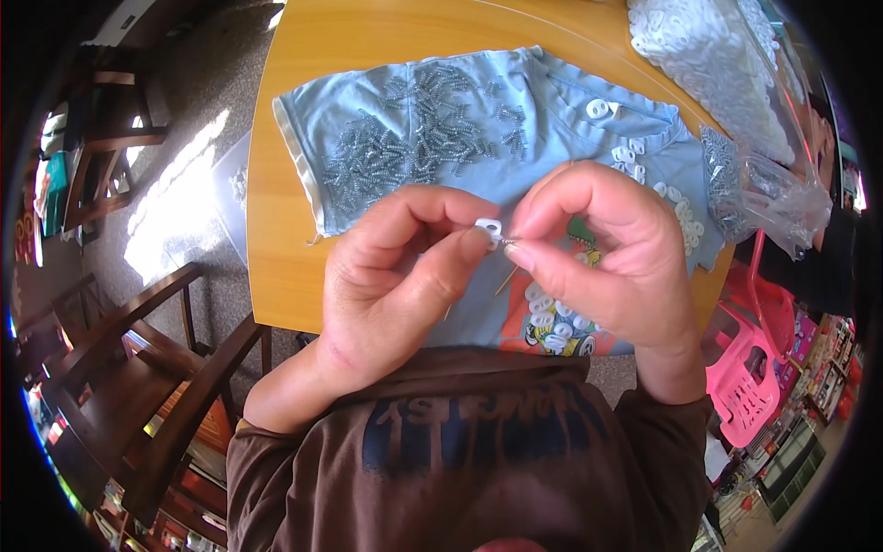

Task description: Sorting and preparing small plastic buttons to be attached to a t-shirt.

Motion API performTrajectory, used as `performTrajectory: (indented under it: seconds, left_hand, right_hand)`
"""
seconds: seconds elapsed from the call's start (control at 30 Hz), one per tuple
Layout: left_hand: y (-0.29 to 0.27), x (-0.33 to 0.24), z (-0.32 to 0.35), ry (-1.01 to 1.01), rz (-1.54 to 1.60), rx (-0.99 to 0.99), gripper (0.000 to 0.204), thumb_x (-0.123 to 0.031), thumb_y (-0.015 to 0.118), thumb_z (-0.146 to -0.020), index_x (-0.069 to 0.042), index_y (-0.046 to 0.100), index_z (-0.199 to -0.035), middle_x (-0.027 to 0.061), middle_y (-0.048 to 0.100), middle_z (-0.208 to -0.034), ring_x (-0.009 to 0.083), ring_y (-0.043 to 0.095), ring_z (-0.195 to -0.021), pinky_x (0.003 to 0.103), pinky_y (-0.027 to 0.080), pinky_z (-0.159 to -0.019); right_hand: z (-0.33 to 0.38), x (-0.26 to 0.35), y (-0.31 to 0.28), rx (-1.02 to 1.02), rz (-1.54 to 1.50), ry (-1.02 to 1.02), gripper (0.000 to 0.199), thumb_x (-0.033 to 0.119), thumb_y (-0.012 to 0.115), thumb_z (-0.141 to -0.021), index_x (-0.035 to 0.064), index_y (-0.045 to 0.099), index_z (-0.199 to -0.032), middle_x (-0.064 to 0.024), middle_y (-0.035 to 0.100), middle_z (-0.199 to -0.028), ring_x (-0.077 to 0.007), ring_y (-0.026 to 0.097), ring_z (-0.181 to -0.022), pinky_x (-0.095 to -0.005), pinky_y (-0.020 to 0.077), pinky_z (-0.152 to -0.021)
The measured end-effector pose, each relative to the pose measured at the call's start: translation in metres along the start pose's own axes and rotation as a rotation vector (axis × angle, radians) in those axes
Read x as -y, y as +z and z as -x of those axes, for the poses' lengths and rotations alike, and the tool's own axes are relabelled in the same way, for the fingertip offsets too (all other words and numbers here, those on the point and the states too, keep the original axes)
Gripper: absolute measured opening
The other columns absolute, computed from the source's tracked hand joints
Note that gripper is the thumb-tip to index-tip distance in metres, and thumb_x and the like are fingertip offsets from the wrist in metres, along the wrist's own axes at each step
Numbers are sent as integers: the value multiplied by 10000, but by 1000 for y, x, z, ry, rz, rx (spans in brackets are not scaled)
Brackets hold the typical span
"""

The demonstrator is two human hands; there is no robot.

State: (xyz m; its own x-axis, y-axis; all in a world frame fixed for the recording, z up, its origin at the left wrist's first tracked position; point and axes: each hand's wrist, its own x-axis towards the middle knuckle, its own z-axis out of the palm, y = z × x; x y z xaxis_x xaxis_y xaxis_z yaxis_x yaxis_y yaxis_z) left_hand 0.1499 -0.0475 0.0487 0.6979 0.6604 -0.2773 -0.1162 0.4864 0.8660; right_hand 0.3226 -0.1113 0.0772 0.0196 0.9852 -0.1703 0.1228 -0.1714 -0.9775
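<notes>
Centre frame: left hand (395, 285) pinches small white plastic piece (488, 227); right hand (607, 258) fingertips closed on tiny metal spring (509, 241). I judge fitting step; next needs fine alignment.

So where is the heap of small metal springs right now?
In the head view, the springs lie spread on the light blue shirt on the wooden table, above the left hand.
</notes>
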Motion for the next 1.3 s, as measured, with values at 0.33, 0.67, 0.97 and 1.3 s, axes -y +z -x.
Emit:
performTrajectory:
  seconds: [0.33,0.67,0.97,1.3]
  left_hand:
    - [-1,2,-1,30,-33,28,151,18,550,-850,4,559,-1000,-13,560,-832,22,465,-708,169,378,-617]
    - [-1,7,-4,338,-480,-6,150,53,631,-744,2,613,-884,71,578,-753,167,534,-638,260,409,-586]
    - [-4,10,-2,147,-233,-8,145,35,601,-805,7,591,-947,29,541,-770,73,485,-620,195,385,-559]
    - [-7,12,-3,268,-337,24,138,41,582,-822,8,583,-955,38,542,-808,59,486,-596,188,392,-544]
  right_hand:
    - [0,-1,-1,-10,37,-20,133,-81,591,-747,11,545,-833,-55,573,-811,-102,538,-741,-224,427,-663]
    - [-1,2,0,-39,268,-159,133,-92,613,-702,12,563,-767,-51,576,-739,-116,536,-644,-230,413,-580]
    - [-2,-1,8,-136,182,-155,155,-96,631,-702,13,568,-792,-62,590,-737,-107,553,-653,-215,428,-580]
    - [-2,0,4,-112,291,-230,166,-88,647,-692,12,571,-800,-66,597,-743,-117,559,-649,-221,433,-574]
